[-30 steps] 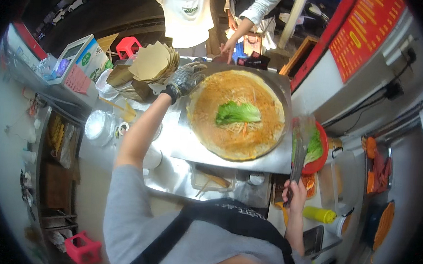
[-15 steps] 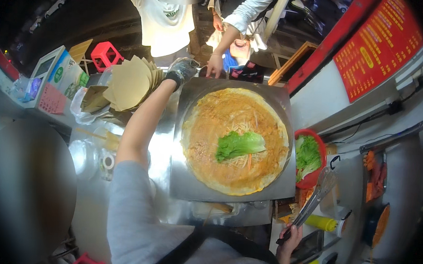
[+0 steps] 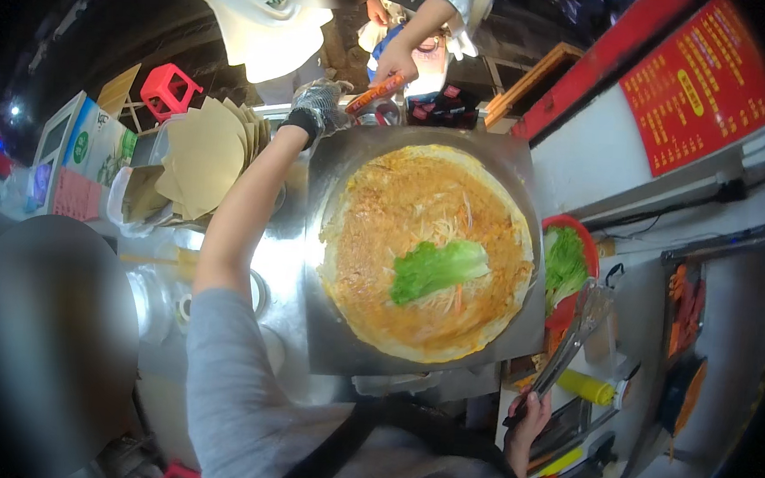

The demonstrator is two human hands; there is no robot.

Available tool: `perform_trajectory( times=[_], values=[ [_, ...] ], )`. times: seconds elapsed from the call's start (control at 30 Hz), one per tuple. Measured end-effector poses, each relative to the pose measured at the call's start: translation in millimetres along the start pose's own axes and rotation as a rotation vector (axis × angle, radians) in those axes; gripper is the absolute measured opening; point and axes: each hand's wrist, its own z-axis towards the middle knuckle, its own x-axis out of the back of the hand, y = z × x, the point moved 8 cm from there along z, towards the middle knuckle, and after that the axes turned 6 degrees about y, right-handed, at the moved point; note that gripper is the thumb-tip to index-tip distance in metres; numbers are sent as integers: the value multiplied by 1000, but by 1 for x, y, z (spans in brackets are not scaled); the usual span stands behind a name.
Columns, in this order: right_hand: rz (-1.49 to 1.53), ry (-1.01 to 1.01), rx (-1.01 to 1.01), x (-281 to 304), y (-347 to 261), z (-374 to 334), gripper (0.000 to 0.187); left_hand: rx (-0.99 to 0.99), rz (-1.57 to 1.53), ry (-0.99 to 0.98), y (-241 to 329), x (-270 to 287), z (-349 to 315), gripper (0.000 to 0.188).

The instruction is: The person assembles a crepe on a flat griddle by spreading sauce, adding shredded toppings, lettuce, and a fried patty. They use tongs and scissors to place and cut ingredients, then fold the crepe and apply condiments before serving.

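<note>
My left hand (image 3: pixel 319 108), in a clear plastic glove with a black band at the wrist, reaches to the far left corner of the griddle (image 3: pixel 516 339). Beside its fingertips is a slim orange-red wrapped stick (image 3: pixel 376 92), held by another person's hand (image 3: pixel 397 62). Whether my fingers touch it I cannot tell; the glove blurs them. Low on the right, my right hand (image 3: pixel 529 416) is closed round metal tongs (image 3: pixel 569 342), their tips pointing up and away. A large round crepe (image 3: pixel 364 255) covers most of the griddle, with a lettuce leaf (image 3: pixel 437 270) over pale shreds.
Brown paper sleeves (image 3: pixel 204 154) stand stacked left of the griddle. To its right are a red bowl of lettuce (image 3: pixel 588 243) and a yellow squeeze bottle (image 3: pixel 588 387). Two people stand across the counter, near a red stool (image 3: pixel 171 93). A red menu board (image 3: pixel 698 87) hangs at right.
The other person's hand has come up with the orange-red stick beside my left hand. My view has shifted slightly. The tongs remain in my right hand.
</note>
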Motion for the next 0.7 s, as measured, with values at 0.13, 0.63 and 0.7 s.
perform_trajectory(
  times=[0.13, 0.63, 0.7],
  values=[
    [84, 28, -78, 10, 20, -8, 26, -99, -122, -36, 29, -38, 14, 42],
    [-750, 1184, -305, 358, 219, -145, 48, -20, -962, -188, 100, 40, -78, 36],
    [-833, 1157, -384, 396, 247, -131, 50, 3, -995, -206, 111, 58, -105, 37]
  ],
)
